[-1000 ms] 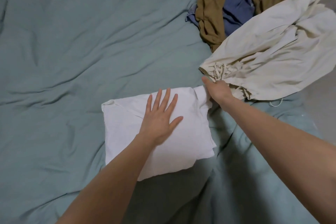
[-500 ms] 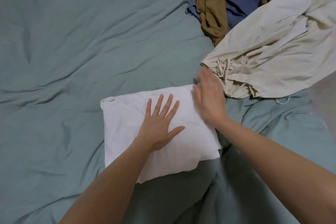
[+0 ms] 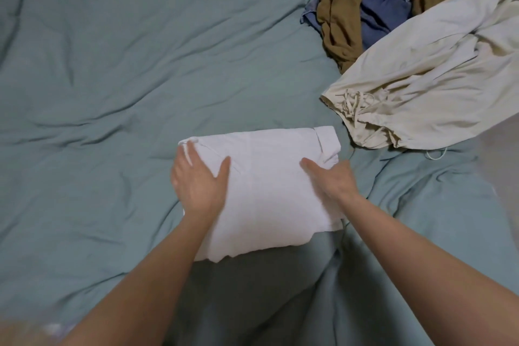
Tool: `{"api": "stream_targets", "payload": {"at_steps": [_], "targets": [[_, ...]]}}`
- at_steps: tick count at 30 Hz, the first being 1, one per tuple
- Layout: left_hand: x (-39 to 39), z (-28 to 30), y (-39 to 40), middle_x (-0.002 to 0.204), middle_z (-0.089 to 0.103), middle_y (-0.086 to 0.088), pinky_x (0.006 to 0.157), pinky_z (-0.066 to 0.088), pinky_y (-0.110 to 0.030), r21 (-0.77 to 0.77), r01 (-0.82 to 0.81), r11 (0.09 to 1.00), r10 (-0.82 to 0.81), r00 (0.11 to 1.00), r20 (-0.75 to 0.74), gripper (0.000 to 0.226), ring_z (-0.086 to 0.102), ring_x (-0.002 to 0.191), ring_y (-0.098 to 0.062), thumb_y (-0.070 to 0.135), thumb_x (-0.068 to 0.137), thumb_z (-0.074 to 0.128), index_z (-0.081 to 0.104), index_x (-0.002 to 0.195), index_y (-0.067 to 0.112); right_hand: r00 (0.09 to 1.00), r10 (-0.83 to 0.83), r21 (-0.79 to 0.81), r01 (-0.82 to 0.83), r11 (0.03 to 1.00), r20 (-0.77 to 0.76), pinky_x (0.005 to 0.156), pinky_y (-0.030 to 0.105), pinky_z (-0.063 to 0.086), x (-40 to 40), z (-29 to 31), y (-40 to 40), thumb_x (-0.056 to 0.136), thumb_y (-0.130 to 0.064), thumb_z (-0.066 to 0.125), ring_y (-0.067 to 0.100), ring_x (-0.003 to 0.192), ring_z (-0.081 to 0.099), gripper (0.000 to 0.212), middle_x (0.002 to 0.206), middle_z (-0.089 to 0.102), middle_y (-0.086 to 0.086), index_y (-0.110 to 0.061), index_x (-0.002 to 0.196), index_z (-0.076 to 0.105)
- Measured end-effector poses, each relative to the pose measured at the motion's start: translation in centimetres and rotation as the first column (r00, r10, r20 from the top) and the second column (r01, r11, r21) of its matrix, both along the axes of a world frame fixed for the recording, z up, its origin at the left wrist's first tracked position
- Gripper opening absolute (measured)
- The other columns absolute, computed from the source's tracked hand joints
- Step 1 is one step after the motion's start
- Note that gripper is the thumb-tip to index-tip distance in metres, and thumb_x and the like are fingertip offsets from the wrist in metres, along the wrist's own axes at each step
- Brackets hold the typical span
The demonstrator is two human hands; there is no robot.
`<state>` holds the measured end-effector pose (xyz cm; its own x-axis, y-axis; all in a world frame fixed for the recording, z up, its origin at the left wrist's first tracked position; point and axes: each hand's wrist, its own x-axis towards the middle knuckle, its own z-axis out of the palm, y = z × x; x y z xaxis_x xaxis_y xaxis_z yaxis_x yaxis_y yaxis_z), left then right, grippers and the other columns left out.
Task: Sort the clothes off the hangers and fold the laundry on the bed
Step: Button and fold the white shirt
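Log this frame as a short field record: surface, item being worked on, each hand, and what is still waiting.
surface: teal bed cover, wrinkled
item in work: folded white garment, lying flat on the bed
left hand: flat on the garment's left edge, fingers straight
right hand: at the garment's right edge, grip unclear
waiting: cream drawstring garment, unfolded; brown garment and blue garment heaped behind it
hangers: none in view

Folded shirt (image 3: 269, 191) on bed (image 3: 112, 93); pile (image 3: 407, 36) behind-R.

Two bare forearms reaching forward, left hand (image 3: 198, 184) flat, fingers straight, thumb spread, right hand (image 3: 334, 181) palm down, fingers extended
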<state>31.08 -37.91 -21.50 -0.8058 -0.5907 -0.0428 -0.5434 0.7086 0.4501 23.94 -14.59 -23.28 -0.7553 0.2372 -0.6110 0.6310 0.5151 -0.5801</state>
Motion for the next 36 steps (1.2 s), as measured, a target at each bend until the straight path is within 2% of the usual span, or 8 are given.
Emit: {"api": "stream_targets", "payload": {"at_steps": [3, 8, 14, 18, 22, 28, 33, 36], "targets": [[1.1, 0.2, -1.2, 0.138, 0.043, -0.017, 0.102, 0.037, -0.046, 0.289, -0.285, 0.914, 0.232, 0.951, 0.204, 0.089, 0.044, 0.126, -0.036, 0.063, 0.08, 0.061, 0.033, 0.138, 0.003, 0.994, -0.028, -0.092, 0.038, 0.995, 0.105, 0.097, 0.04, 0.047, 0.7, 0.1, -1.2, 0.063, -0.064, 0.074, 0.029, 0.116, 0.055, 0.098, 0.13, 0.055, 0.007, -0.002, 0.133, 0.046], [2.4, -0.4, -2.8, 0.119, 0.063, -0.006, 0.094, 0.049, -0.04, 0.577, -0.369, 0.729, 0.216, 0.923, 0.318, 0.102, 0.06, 0.107, -0.03, 0.083, 0.05, 0.063, 0.056, 0.124, 0.014, 0.999, -0.049, -0.063, 0.047, 0.997, -0.024, 0.094, 0.042, 0.049, 2.1, -0.3, -2.1, 0.072, -0.04, 0.079, 0.031, 0.11, 0.058, 0.068, 0.122, 0.061, 0.012, -0.003, 0.123, 0.054], [4.0, 0.5, -4.1, 0.117, 0.063, 0.004, 0.087, 0.048, -0.032, 0.752, -0.132, 0.646, 0.005, 0.986, 0.168, 0.06, 0.06, 0.103, -0.018, 0.047, 0.079, 0.074, 0.055, 0.128, 0.019, 0.992, 0.079, 0.045, -0.075, 0.996, -0.102, 0.095, 0.039, 0.046, 3.1, 0.4, -2.8, 0.084, -0.024, 0.067, 0.034, 0.114, 0.055, 0.05, 0.126, 0.059, 0.014, -0.004, 0.127, 0.05], [4.6, 0.8, -4.3, 0.142, 0.048, 0.006, 0.109, 0.038, -0.035, 0.717, 0.054, 0.695, -0.135, 0.989, 0.056, 0.088, 0.048, 0.128, -0.014, 0.046, 0.073, 0.079, 0.034, 0.146, 0.023, 0.993, 0.119, 0.09, -0.116, 0.989, -0.027, 0.101, 0.04, 0.041, 3.8, 0.9, -3.9, 0.082, -0.025, 0.07, 0.036, 0.125, 0.047, 0.076, 0.136, 0.049, 0.015, -0.002, 0.142, 0.029], [4.1, 1.9, -4.6, 0.145, 0.044, 0.0, 0.1, 0.033, -0.022, 0.62, 0.061, 0.782, -0.086, 0.996, 0.012, 0.086, 0.044, 0.131, -0.02, 0.03, 0.077, 0.079, 0.03, 0.147, 0.017, 0.991, 0.078, 0.192, -0.057, 0.98, -0.105, 0.093, 0.039, 0.042, 4.4, 2.5, -5.1, 0.087, -0.012, 0.06, 0.039, 0.117, 0.051, 0.055, 0.128, 0.053, 0.023, 0.004, 0.135, 0.036], [5.6, 7.6, -7.6, 0.136, 0.05, 0.004, 0.089, 0.036, -0.025, 0.545, 0.039, 0.838, 0.014, 0.996, -0.093, 0.085, 0.05, 0.122, -0.022, 0.029, 0.079, 0.077, 0.027, 0.147, 0.023, 0.907, 0.208, 0.228, -0.129, 0.965, -0.365, 0.08, 0.041, 0.041, 6.9, 10.2, -10.7, 0.091, -0.004, 0.048, 0.042, 0.099, 0.056, 0.037, 0.104, 0.058, 0.024, 0.004, 0.126, 0.038], [10.4, 13.2, -10.8, 0.138, 0.049, 0.009, 0.085, 0.038, -0.027, 0.483, -0.037, 0.875, 0.129, 0.979, -0.16, 0.082, 0.052, 0.12, -0.021, 0.034, 0.083, 0.072, 0.022, 0.147, 0.028, 0.917, 0.157, -0.065, -0.194, 0.979, -0.367, 0.092, 0.037, 0.043, 9.0, 16.1, -17.1, 0.086, -0.005, 0.055, 0.034, 0.11, 0.056, 0.045, 0.122, 0.059, 0.013, -0.006, 0.13, 0.043], [15.4, 15.9, -12.8, 0.134, 0.053, 0.003, 0.083, 0.039, -0.028, 0.431, -0.138, 0.892, 0.237, 0.954, -0.184, 0.076, 0.054, 0.118, -0.025, 0.036, 0.084, 0.07, 0.026, 0.145, 0.025, 0.989, -0.023, -0.423, -0.041, 0.905, -0.145, 0.082, 0.037, 0.052, 11.7, 18.9, -21.2, 0.08, 0.001, 0.056, 0.027, 0.092, 0.062, 0.037, 0.112, 0.063, 0.01, -0.011, 0.115, 0.051]]}}
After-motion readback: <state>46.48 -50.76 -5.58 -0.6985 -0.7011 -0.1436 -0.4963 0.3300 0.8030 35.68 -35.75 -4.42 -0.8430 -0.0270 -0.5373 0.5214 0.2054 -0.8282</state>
